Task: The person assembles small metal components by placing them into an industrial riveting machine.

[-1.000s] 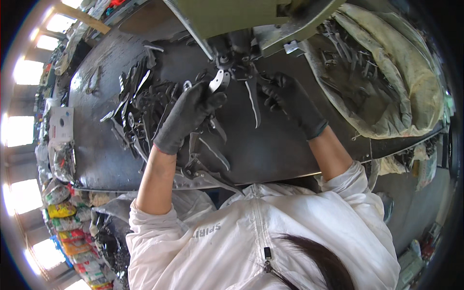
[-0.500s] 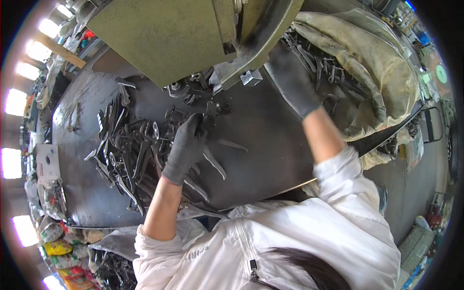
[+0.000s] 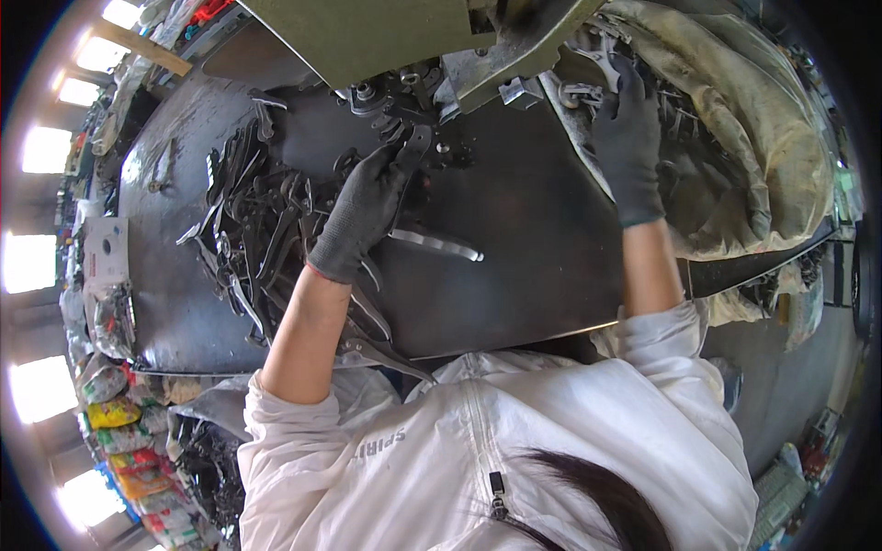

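Observation:
My left hand (image 3: 366, 204), in a dark grey glove, is closed round a dark metal tool part. The part's rounded, holed end (image 3: 420, 140) sticks out past the fingers, just below the machine. A pale, slightly curved handle (image 3: 436, 243) shows beyond the palm; whether it belongs to the same part is hidden. My right hand (image 3: 629, 138), gloved alike, reaches over the sack (image 3: 735, 119) on the right. Its fingertips are closed on a shiny forked metal part (image 3: 602, 62) above other loose metal parts.
A heap of dark metal handles (image 3: 248, 216) lies left of my left hand. The green machine (image 3: 377, 37) overhangs the far side of the dark metal table (image 3: 514, 275). Small round parts (image 3: 367, 95) sit beneath it. A white box (image 3: 106, 250) stands beyond the left edge.
My right hand has come from beside the machine to the right, over the sack, and a shiny part shows at its fingers. The left hand still grips its part; the view has shifted.

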`<state>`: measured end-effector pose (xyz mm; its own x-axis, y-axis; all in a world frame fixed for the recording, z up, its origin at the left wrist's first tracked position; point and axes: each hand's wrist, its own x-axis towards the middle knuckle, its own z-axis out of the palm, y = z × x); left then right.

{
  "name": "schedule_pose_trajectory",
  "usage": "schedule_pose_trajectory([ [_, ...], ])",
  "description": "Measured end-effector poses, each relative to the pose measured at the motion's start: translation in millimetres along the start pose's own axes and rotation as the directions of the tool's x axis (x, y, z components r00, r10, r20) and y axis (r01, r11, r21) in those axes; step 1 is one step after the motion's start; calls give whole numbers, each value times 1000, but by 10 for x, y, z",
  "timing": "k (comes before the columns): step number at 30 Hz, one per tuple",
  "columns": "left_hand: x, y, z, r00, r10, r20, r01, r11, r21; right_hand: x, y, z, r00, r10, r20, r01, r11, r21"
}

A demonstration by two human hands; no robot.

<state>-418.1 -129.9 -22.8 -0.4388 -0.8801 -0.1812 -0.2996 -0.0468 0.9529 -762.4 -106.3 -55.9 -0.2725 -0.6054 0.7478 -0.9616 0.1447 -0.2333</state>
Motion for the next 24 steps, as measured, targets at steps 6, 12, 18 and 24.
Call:
schedule_pose_trajectory([
  [6, 76, -153, -76, 989, 138, 49, -141, 988, 67, -160, -1121, -465, 509, 18, 861, -856, 119, 503],
  [12, 200, -192, -120, 984, 125, 129, -127, 992, 6, -452, -1275, -68, 525, -42, 850, -833, 177, 524],
  [18, 485, -690, -251, 608, 548, 575, -550, -233, 802, -496, -1378, -37, 582, -96, 807, -754, 307, 580],
  [24, 267, -43, -607, 987, 158, -20, -111, 775, 621, -568, -1303, -2, 410, -22, 912, -895, 184, 406],
])
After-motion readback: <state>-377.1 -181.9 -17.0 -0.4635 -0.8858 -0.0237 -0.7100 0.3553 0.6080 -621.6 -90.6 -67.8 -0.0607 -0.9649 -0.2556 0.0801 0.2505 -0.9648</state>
